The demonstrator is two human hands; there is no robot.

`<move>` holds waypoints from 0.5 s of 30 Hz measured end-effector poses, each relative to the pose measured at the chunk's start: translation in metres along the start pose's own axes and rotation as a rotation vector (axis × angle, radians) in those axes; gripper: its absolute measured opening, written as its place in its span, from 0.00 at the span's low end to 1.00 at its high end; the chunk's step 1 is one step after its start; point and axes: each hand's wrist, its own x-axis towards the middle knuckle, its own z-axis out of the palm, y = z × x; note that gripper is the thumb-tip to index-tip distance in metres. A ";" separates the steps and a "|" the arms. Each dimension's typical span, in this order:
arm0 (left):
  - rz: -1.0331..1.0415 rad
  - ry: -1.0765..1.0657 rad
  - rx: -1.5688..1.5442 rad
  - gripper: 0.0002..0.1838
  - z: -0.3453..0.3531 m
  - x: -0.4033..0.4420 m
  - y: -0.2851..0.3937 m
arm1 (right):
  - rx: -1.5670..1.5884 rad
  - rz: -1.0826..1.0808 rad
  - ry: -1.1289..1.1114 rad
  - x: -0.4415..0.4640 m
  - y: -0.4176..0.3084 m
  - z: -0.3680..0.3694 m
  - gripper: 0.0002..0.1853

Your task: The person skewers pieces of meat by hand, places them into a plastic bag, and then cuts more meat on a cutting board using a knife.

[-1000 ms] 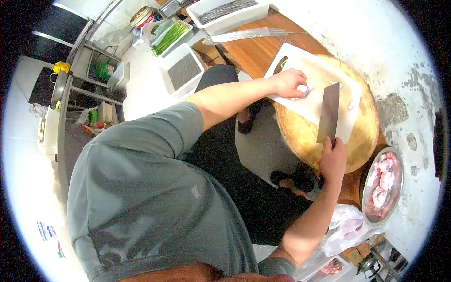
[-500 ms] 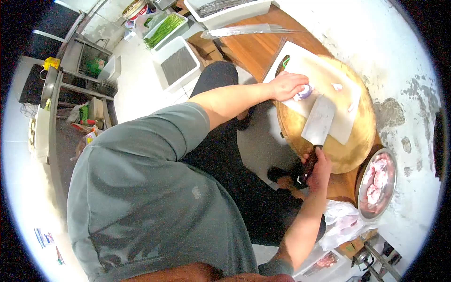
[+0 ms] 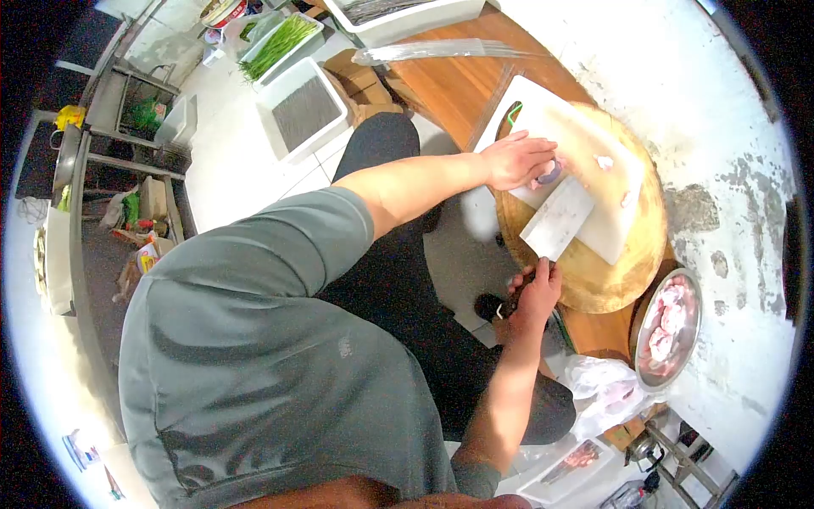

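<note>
My left hand (image 3: 515,163) rests on the white cutting board (image 3: 615,212), fingers together over a small pink and purplish piece (image 3: 549,174) at their tips. In my right hand (image 3: 538,293) is the dark handle of a cleaver, at the board's near edge. The broad cleaver blade (image 3: 558,219) lies tilted nearly flat over the board, its far end close to the piece. Two small pale scraps (image 3: 604,162) lie farther across the board. Under the board is a round wooden block (image 3: 653,220).
A metal bowl (image 3: 694,327) of pink meat stands beside the block on the wooden table (image 3: 454,72). White tubs (image 3: 284,153), one with green stalks (image 3: 278,47), stand at the upper left. A plastic bag (image 3: 606,390) hangs below the bowl.
The cleaver has swung from edge-on to nearly flat and moved toward my left hand, with my right hand drawn back. My left fingers have straightened over the piece. The view has shifted slightly.
</note>
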 end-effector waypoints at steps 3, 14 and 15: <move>-0.081 -0.115 -0.016 0.20 -0.004 0.002 0.000 | -0.006 -0.009 0.026 0.002 0.001 0.007 0.10; -0.089 -0.006 -0.219 0.13 0.003 0.023 0.014 | -0.034 -0.045 0.007 0.003 0.002 0.015 0.11; -0.171 -0.052 -0.322 0.13 0.000 0.026 0.019 | -0.025 -0.046 0.013 0.003 0.002 0.014 0.11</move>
